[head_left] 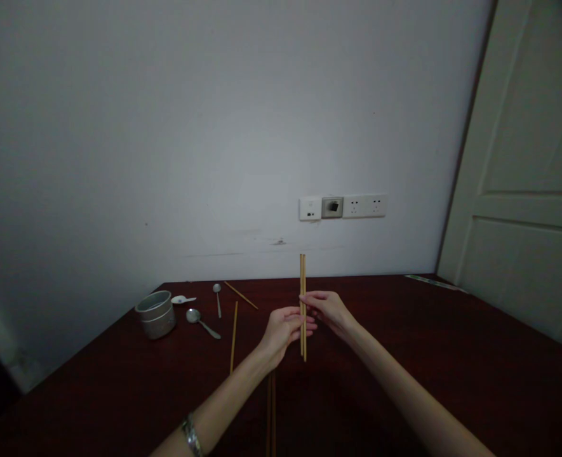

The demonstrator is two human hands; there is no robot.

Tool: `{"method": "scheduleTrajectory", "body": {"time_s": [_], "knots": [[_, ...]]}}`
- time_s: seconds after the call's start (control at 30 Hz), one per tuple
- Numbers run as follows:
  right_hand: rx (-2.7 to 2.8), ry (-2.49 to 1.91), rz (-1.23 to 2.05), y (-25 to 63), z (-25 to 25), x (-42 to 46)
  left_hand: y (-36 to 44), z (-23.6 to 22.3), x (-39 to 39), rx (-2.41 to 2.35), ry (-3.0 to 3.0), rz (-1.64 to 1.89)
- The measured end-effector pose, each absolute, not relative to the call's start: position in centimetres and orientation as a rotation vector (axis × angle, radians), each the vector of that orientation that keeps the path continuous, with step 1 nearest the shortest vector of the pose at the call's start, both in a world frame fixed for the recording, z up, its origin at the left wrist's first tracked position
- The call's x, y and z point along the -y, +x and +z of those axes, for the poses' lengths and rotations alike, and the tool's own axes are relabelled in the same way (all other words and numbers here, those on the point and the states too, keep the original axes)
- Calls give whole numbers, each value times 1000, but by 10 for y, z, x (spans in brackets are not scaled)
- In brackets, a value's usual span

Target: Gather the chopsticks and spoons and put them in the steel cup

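Observation:
A pair of light wooden chopsticks (303, 273) stands upright above the dark red table, side by side, with the lower ends almost level. My left hand (283, 330) is closed around the pair below its middle, thumb across the front. Higher up, my right hand (327, 308) pinches the same pair between thumb and fingers from the right side. Under my left forearm, two darker chopsticks (271, 412) lie lengthwise on the table. Another chopstick (234, 336) lies left of my left hand, partly covered by the forearm, and one more chopstick (241, 295) rests slanted farther back.
At the table's left stands a grey metal cup (155, 315). Beside it lie a white spoon (183, 299), a large metal spoon (202, 322) and a small metal spoon (218, 300). A flat patterned strip (435, 282) lies at the back right. Wall sockets (342, 207) are behind the table (404, 355).

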State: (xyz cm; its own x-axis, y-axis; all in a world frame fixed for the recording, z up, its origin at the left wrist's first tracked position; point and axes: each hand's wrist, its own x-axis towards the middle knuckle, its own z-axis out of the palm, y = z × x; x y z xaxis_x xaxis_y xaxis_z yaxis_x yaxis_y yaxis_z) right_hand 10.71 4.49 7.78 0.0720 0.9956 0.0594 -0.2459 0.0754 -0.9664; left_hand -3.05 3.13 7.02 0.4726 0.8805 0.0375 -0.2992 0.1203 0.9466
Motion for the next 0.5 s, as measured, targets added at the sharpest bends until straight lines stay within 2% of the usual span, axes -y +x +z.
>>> {"method": "scheduleTrajectory", "body": {"time_s": [0.5], "knots": [[993,-1078,1172,112,75,-44,-27,70,-27,-670,1155,913]]}}
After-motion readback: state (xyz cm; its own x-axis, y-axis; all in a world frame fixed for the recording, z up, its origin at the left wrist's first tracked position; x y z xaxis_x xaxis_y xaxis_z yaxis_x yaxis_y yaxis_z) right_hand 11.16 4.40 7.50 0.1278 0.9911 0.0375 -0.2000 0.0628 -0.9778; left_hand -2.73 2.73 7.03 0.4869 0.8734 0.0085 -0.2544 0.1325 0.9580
